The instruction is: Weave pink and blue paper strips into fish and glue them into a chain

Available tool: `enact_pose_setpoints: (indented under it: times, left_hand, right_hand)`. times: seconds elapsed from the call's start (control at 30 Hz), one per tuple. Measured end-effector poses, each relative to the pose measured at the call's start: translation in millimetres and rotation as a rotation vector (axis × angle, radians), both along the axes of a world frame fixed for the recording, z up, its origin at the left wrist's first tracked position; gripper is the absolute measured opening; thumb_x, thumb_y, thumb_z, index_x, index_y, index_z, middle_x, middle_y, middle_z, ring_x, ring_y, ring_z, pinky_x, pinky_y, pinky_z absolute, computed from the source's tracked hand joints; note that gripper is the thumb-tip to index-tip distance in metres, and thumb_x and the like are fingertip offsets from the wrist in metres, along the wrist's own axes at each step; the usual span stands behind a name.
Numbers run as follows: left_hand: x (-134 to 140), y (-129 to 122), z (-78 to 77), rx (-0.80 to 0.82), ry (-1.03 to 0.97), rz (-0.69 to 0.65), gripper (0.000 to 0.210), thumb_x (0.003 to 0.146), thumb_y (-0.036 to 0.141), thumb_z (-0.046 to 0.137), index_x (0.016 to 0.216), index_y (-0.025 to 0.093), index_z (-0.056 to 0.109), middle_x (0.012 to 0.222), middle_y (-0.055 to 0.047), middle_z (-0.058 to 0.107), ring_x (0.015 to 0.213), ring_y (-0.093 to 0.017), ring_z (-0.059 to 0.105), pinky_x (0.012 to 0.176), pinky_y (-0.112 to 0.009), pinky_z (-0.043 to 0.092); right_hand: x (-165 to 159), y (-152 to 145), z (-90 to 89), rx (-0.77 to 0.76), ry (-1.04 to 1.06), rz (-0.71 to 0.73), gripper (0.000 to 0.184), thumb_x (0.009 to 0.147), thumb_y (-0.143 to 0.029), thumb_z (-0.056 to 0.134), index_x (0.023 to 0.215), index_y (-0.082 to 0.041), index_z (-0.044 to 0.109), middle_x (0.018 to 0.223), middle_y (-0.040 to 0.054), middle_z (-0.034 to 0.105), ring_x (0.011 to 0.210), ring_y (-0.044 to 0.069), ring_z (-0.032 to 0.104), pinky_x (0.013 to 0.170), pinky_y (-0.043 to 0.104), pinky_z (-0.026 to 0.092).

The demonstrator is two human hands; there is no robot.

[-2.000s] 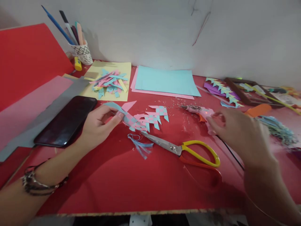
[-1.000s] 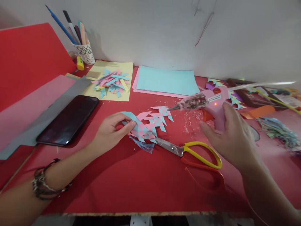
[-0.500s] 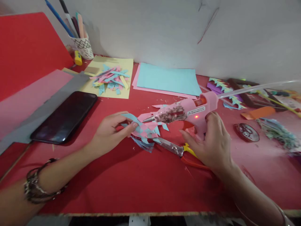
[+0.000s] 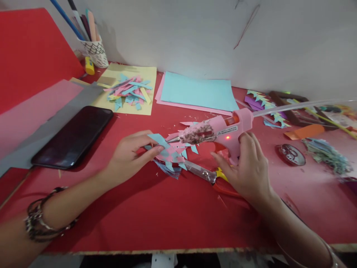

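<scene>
Between the thumb and fingers of my left hand (image 4: 134,154) is the left end of a woven paper strip craft (image 4: 174,152) in pink and light blue. A blue strip end stands up beside my thumb. My right hand (image 4: 249,167) grips a pink glue gun (image 4: 220,132) by its handle, its red light lit. The metal nozzle points left and meets the paper close to my left fingertips; whether glue is on it I cannot tell. Under the paper lie scissors (image 4: 200,171) with yellow and red handles, partly hidden by my right hand, and a blue fringe (image 4: 169,170).
A black phone (image 4: 74,136) lies at the left. Cut strips (image 4: 131,91) are heaped on a yellow sheet (image 4: 150,74); blue sheets (image 4: 198,91) lie behind the craft. A pen cup (image 4: 96,52) stands back left. A round tin (image 4: 291,154) and threads (image 4: 327,154) sit at the right.
The glue gun has shifted slightly left, its nozzle now nearer my left fingertips at the blue strip. The whole view has moved a little. Both hands keep their hold.
</scene>
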State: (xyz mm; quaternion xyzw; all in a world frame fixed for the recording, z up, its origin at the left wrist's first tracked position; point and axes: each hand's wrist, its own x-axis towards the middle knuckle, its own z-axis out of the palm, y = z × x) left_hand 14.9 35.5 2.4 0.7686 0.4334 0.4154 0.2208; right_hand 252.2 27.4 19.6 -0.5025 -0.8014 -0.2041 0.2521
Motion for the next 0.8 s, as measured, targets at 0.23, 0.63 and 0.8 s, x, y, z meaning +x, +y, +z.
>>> enact_pose_setpoints:
  times: [0.23, 0.63, 0.8]
  left_hand:
    - [-2.3, 0.1, -4.7, 0.046, 0.094, 0.033, 0.019, 0.081, 0.020, 0.047, 0.068, 0.017, 0.060, 0.065, 0.000, 0.061, 0.060, -0.008, 0.056, 0.056, -0.017, 0.043]
    - [-0.9, -0.4, -4.6, 0.026, 0.128, 0.056, 0.022, 0.080, 0.023, 0.045, 0.063, 0.020, 0.059, 0.060, 0.002, 0.057, 0.056, -0.010, 0.053, 0.053, -0.019, 0.041]
    - [-0.3, -1.0, -4.3, -0.006, 0.133, 0.063, 0.022, 0.080, 0.024, 0.044, 0.064, 0.020, 0.059, 0.061, 0.002, 0.056, 0.057, -0.010, 0.053, 0.053, -0.019, 0.041]
  right_hand:
    - [2.6, -1.7, -1.3, -0.020, -0.006, -0.024, 0.026, 0.083, -0.041, 0.043, 0.096, -0.019, 0.044, 0.078, 0.0073, 0.052, 0.073, 0.022, 0.054, 0.052, 0.031, 0.043]
    - [0.9, -0.2, -3.3, -0.005, -0.023, 0.006, 0.031, 0.084, -0.043, 0.041, 0.099, -0.017, 0.044, 0.079, 0.0086, 0.054, 0.071, 0.021, 0.055, 0.048, 0.030, 0.044]
    - [1.9, 0.9, -4.5, -0.004, -0.037, -0.006, 0.032, 0.084, -0.045, 0.039, 0.098, -0.017, 0.045, 0.078, 0.0088, 0.054, 0.073, 0.022, 0.056, 0.050, 0.030, 0.046]
